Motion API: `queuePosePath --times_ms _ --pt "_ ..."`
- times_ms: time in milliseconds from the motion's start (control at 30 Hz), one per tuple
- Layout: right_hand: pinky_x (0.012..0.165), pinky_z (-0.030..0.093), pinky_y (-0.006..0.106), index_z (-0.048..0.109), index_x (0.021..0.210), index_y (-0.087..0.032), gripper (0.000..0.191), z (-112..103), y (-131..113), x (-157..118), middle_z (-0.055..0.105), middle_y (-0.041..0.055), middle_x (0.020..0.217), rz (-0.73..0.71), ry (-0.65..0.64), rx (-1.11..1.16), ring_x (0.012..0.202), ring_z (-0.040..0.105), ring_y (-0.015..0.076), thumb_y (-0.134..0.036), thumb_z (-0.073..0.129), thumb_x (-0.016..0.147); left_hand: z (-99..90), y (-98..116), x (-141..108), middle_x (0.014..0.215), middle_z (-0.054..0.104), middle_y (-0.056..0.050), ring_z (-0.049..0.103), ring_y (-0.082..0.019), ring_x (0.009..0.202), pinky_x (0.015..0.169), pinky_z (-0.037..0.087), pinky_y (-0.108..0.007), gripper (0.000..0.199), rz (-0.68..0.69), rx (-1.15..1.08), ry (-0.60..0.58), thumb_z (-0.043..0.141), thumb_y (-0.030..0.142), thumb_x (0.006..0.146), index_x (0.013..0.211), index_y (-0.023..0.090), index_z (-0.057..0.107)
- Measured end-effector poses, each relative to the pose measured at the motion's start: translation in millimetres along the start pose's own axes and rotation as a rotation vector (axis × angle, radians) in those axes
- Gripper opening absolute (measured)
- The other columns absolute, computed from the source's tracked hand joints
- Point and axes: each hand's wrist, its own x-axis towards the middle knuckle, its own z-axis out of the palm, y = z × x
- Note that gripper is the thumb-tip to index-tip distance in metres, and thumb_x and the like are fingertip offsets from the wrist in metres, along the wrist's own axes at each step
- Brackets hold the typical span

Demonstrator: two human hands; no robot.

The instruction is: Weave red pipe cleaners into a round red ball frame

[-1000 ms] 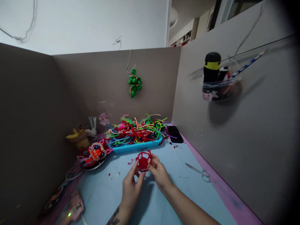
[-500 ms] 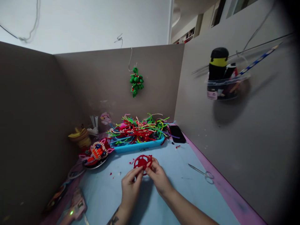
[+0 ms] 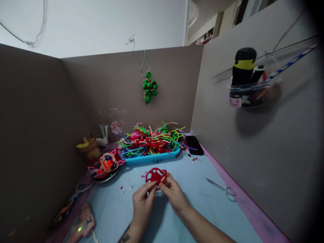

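A round red openwork piece [image 3: 155, 176], with a solid centre and a ring around it, is held up over the light blue mat. My left hand [image 3: 144, 202] is closed, pinching its lower edge between thumb and fingers. At its right side, my right hand [image 3: 174, 194] is closed on the same piece, with the thumb in front. The two hands are close together, and their fingertips cover part of the lower rim.
Behind the hands is a blue tray [image 3: 152, 158] heaped with coloured stems. Scissors [image 3: 221, 189] lie at right, a black phone [image 3: 194, 145] at back right. A plate of red figures [image 3: 107, 165] and a pink glue gun [image 3: 86, 221] are at left.
The whole view has shifted slightly, so most things appear a little further right. Both hands keep their hold on the red piece, which looks slightly tilted compared with before.
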Motion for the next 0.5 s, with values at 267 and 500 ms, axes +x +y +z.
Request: queuePosePath --times_ms 267,500 --pt "0.066 0.047 0.026 0.057 0.07 -0.02 0.035 -16.5 -6.4 7.3 0.056 0.0031 0.083 -0.063 0.153 -0.172 0.076 0.055 0.0176 -0.053 0.061 0.081 -6.1 1.6 12.9 0.085 0.079 -0.01 0.073 -0.028 0.082 0.079 0.057 -0.037 0.025 -0.33 -0.113 0.076 0.073 0.036 0.066 0.082 0.019 0.08" --pt "0.067 0.046 0.028 0.065 0.098 -0.019 0.031 -33.9 -11.2 17.9 0.056 0.0011 0.079 -0.067 0.181 -0.263 0.07 0.054 0.017 -0.038 0.067 0.074 -3.0 -8.3 18.2 0.088 0.079 -0.012 0.071 -0.029 0.088 0.085 0.053 -0.039 0.036 -0.528 -0.329 0.038 0.08 0.04 0.058 0.083 0.014 0.079"
